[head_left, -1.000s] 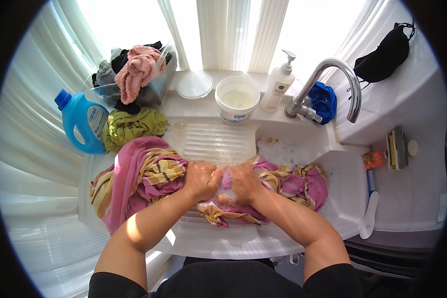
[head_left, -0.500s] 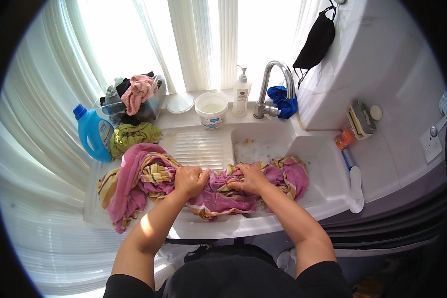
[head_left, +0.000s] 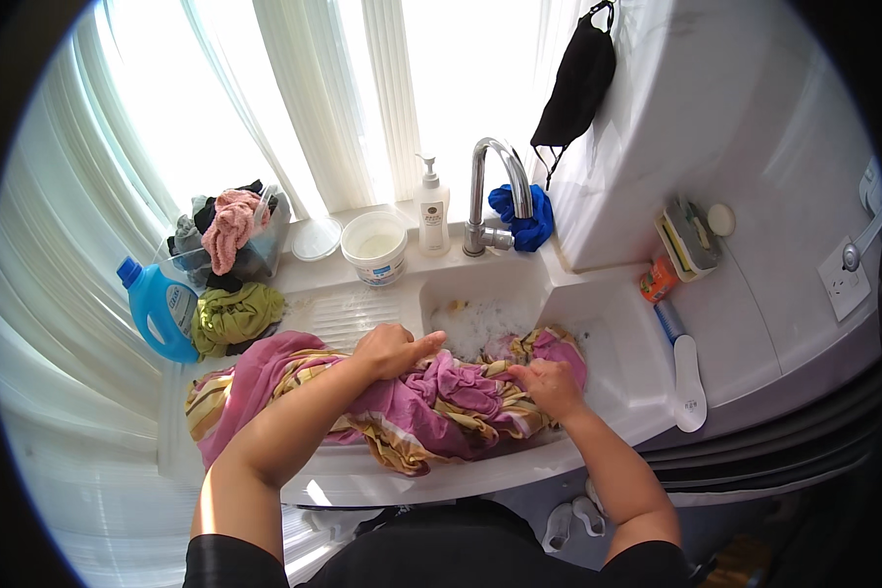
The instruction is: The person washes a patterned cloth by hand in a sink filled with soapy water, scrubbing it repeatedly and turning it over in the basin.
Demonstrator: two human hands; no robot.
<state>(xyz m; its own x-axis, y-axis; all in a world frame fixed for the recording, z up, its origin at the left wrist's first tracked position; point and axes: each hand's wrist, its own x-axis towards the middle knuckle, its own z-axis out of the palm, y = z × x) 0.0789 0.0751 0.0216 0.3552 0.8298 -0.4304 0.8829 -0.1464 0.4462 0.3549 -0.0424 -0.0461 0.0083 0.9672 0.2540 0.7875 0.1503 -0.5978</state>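
A wet pink cloth (head_left: 441, 392) with yellow and brown bands lies bunched across the ridged board (head_left: 338, 321) and into the white sink basin (head_left: 612, 367). My left hand (head_left: 387, 351) rests on its upper edge near the middle. The left thumb sticks out to the right, apart from the fabric, and the other fingers are partly hidden. Toward the cloth's right end, my right hand (head_left: 551, 386) pinches a fold between thumb and fingers. Suds and cloudy water (head_left: 480, 328) show in the basin beyond the cloth.
Along the back stand a clothes-filled clear bin (head_left: 265, 240), white tub (head_left: 374, 250), pump bottle (head_left: 432, 211) and chrome faucet (head_left: 480, 196) beside blue cloth (head_left: 524, 230). Left are a blue detergent jug (head_left: 162, 314) and green cloth (head_left: 235, 318); right, a white-handled brush (head_left: 689, 377).
Both hands have shifted right along the cloth, and the left thumb has come away from it. More cloth is gathered in the middle. The whole view has swung to the right.
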